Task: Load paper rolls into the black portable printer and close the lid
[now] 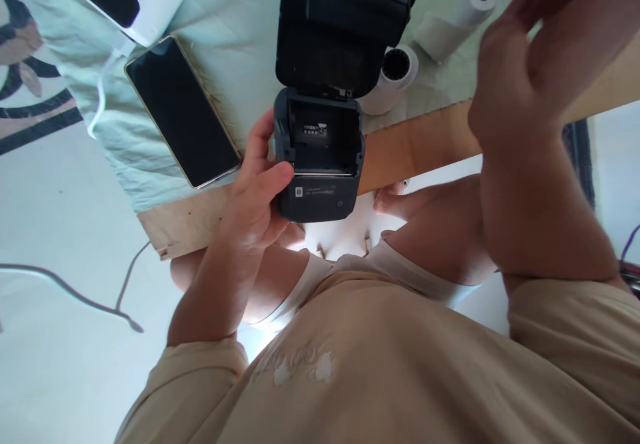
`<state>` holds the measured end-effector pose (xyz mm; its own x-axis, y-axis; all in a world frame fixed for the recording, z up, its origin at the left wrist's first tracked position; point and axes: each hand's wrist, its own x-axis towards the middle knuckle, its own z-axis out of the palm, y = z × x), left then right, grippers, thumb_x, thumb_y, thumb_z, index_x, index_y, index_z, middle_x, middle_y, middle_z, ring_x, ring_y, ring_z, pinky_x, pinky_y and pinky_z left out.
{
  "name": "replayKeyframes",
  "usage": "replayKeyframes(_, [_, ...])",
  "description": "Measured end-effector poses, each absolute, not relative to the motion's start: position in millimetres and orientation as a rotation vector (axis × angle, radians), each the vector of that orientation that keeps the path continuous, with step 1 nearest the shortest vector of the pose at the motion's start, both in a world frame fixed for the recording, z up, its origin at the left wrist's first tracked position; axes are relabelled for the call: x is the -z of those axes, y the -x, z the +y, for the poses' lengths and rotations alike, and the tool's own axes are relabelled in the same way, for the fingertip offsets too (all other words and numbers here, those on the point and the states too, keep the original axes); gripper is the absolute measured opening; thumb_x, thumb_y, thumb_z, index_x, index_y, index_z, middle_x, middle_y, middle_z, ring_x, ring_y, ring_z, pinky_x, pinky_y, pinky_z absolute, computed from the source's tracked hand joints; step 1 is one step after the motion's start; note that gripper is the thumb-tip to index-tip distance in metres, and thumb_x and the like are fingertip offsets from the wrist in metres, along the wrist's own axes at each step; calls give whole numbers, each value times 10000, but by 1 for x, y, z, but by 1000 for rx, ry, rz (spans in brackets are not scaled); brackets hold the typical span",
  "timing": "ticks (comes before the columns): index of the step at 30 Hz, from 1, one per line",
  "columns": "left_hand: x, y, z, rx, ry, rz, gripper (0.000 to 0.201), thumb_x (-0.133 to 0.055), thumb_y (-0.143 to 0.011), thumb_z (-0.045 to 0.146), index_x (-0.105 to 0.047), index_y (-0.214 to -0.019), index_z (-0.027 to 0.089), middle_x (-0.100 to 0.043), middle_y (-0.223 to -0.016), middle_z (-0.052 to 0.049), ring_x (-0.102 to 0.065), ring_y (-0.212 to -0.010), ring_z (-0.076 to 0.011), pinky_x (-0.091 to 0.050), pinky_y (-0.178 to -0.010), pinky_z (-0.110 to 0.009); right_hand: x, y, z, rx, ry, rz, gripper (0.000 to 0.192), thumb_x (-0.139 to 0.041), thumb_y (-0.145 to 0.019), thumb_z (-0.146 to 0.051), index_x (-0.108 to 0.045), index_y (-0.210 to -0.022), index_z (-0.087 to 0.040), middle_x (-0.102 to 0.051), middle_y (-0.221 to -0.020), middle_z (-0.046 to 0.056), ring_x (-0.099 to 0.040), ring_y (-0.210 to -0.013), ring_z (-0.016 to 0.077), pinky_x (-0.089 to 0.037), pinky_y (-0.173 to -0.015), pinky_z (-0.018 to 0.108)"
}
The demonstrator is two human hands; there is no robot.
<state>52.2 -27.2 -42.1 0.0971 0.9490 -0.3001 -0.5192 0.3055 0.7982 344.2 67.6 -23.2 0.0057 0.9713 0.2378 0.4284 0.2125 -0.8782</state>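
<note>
The light is soft, the right hand [560, 54] blurred.

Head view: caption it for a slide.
Left hand holding an open dark printer, with a phone and two white rolls nearby.

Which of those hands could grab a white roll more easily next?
Probably the right hand: it's nearer the white rolls, and I see nothing in it, though it's blurred. The left hand is holding the dark device.
</note>
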Motion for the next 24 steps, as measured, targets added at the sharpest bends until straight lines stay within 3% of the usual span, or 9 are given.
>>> replayKeyframes(3, [42, -54, -27, -1208, -568, 900, 588, -1066, -750, 402, -767, -1249, 320, -856, -1182, 24, -833, -951, -218, -708, -683, -295, 34, -327, 59, -560, 1146, -1945, 612, -606, -747, -179, -660, -1354, -220, -594, -1368, 74, -613, -1296, 206, -532, -849, 311])
replayKeyframes(6, [39, -55, -27, -1224, -568, 953, 548, -1042, -754, 400, -775, -1225, 316, -849, -1177, 24, -828, -941, -222, -702, -673, -294, 52, -313, 59, -463, 1102, -2089, 655, -661, -743, -179, -665, -1398, -172, -608, -1308, 145, -630, -1261, 257, -587, -982, 406])
replayKeyframes(9, [37, -55, -28, -1187, -566, 946, 525, -1017, -783, 381, -770, -1242, 317, -844, -1205, 16, -831, -944, -234, -717, -673, -329, 63, -306, 61, -402, 1133, -2082, 592, -630, -821, -235, -684, -1407, -170, -636, -1264, 156, -628, -1154, 264, -558, -927, 429])
replayKeyframes(13, [40, -57, -27, -1210, -577, 914, 511, -1013, -794, 397, -768, -1235, 316, -852, -1160, 29, -831, -921, -216, -712, -677, -314, 59, -303, 62, -438, 1157, -1989, 409, -639, -812, -294, -761, -1182, -168, -707, -1083, 116, -635, -1046, 254, -480, -915, 420])
replayKeyframes(16, [42, -59, -26, -1250, -576, 912, 538, -1038, -757, 409, -776, -1214, 302, -856, -1122, 38, -815, -898, -183, -695, -699, -278, 47, -299, 61, -534, 1175, -1861, 398, -639, -693, -263, -743, -1065, -163, -704, -970, 85, -606, -953, 210, -450, -917, 399])
replayKeyframes(19, [41, -58, -27, -1252, -553, 903, 546, -1059, -743, 395, -781, -1204, 302, -854, -1118, 38, -806, -879, -171, -693, -720, -270, 32, -294, 57, -706, 1195, -1677, 576, -573, -616, -232, -631, -1186, -170, -691, -1106, 42, -469, -781, 98, -410, -754, 327])
replayKeyframes(21, [38, -57, -28, -1203, -548, 914, 533, -1044, -769, 397, -768, -1217, 314, -853, -1149, 20, -815, -900, -205, -696, -695, -304, 28, -294, 56, -890, 1240, -1563, 628, -538, -676, -265, -536, -1300, -196, -658, -1237, 32, -454, -720, 63, -385, -599, 286])
replayKeyframes(24, [35, -55, -29, -1144, -559, 924, 528, -1020, -789, 404, -749, -1237, 336, -855, -1204, -7, -824, -929, -254, -685, -641, -341, 37, -298, 60, -1160, 1322, -1455, 545, -438, -762, -341, -529, -1288, -226, -641, -987, 10, -603, -655, 107, -449, -455, 257])
